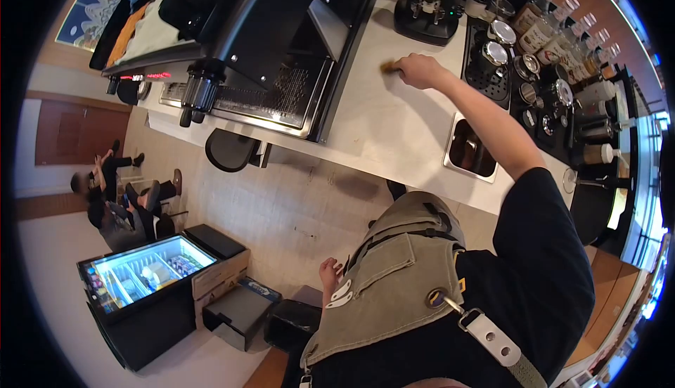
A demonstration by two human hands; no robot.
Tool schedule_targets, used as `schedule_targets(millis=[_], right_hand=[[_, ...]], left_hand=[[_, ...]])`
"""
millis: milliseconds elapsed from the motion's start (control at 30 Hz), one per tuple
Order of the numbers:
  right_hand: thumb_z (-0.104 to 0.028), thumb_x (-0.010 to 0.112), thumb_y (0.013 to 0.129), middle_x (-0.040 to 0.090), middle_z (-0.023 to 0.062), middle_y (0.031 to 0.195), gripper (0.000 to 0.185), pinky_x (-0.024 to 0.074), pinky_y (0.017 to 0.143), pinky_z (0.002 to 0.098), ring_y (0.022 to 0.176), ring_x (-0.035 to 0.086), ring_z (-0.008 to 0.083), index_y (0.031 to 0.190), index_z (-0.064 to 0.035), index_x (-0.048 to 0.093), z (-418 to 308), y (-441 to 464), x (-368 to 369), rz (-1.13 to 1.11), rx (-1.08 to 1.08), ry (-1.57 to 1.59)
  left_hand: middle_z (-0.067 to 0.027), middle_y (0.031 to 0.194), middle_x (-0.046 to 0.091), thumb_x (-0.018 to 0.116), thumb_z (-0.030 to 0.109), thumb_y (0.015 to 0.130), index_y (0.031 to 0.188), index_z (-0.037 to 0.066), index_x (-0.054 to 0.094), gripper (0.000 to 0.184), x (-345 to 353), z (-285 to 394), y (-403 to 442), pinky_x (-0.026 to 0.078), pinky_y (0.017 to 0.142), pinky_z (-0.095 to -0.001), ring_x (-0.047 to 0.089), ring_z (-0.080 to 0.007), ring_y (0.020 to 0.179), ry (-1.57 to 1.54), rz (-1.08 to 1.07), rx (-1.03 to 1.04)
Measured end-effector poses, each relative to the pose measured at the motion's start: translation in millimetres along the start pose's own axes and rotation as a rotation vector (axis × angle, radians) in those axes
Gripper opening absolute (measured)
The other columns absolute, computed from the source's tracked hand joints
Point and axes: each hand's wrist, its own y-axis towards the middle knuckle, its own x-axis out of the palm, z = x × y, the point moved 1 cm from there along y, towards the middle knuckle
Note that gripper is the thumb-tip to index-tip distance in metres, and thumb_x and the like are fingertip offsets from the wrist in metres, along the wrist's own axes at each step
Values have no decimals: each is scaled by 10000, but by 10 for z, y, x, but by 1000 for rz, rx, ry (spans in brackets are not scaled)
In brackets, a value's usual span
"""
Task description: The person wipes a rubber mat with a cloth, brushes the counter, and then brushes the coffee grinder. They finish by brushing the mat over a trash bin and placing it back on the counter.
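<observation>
Over the white counter (pixel 380 117), my right hand (pixel 420 72) is closed around a small brush. The brush's tan bristles (pixel 388 67) point left and meet the countertop; its handle is hidden in my fingers. A coffee grinder (pixel 430 5) stands just beyond this hand. To the left of it sits the espresso machine (pixel 281 50) with its metal drip grate. My left hand (pixel 330 273) hangs low beside my apron (pixel 394 268), away from the counter. Its fingers are loosely bent and apart, with nothing visible in them.
A metal sink basin (pixel 470 150) is set into the counter below my right forearm. Metal pitchers (pixel 494 54) and syrup bottles (pixel 555 33) line the right side. A portafilter (pixel 197 96) juts from the machine. A lit display freezer (pixel 151 272) and seated people (pixel 119 216) are at left.
</observation>
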Motion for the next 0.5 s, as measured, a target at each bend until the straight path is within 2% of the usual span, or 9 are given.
schedule_targets(millis=[33,100,133,200,333,433,467,500], right_hand=[[-234,585,908,726,263,1077,311,583,875,508,1061,707,416,1114,-44,721,-90,-52,-192,-93,-138,37],[-254,594,902,724,251,1129,322,582,886,505,1086,698,408,1098,-46,742,-77,110,-451,2,-46,47],[-252,605,905,722,237,1153,313,585,886,496,1078,703,404,1097,-49,745,-8,289,-475,133,15,-12],[-245,592,930,726,237,1124,298,589,876,498,1060,710,416,1114,-53,725,-37,541,-583,166,151,-11],[-202,513,971,739,210,1080,364,593,839,504,1018,728,394,1290,-94,652,136,1153,25,279,252,1],[-178,469,984,748,181,1022,445,594,785,506,944,741,368,1416,-122,561,-38,1171,533,383,232,67],[-185,470,980,747,161,961,482,590,722,499,862,742,351,1455,-129,524,-162,1084,612,420,172,18],[-181,478,970,746,159,951,496,589,706,493,854,743,346,1462,-129,522,-270,956,700,381,128,10]], left_hand=[[-94,1099,663,636,191,999,1227,44,591,275,9,-67,-60,563,677,-347,699,-225,856,-27,20,-11],[-96,1086,664,623,180,1011,1199,45,599,233,-42,-257,13,563,619,-349,692,-216,817,-55,23,-9],[-96,1081,663,621,174,1012,1193,42,600,225,-74,-332,45,564,609,-350,690,-214,812,-36,26,-3],[-95,1049,654,618,164,1015,1173,37,603,203,-82,-345,13,568,582,-349,678,-209,805,-1,52,2],[-84,1046,647,623,176,1016,1185,47,594,215,-49,-139,-195,573,632,-350,666,-210,807,-17,44,-49],[-74,1064,648,620,201,1020,1217,65,575,243,-125,-104,-289,577,716,-354,668,-217,841,-87,75,-94],[-70,1071,652,618,215,1022,1227,72,568,254,-127,-70,-334,572,729,-351,676,-219,877,-71,107,-98],[-70,1073,653,619,215,1022,1227,73,568,255,-129,-49,-386,571,725,-350,678,-219,883,-92,118,-96]])
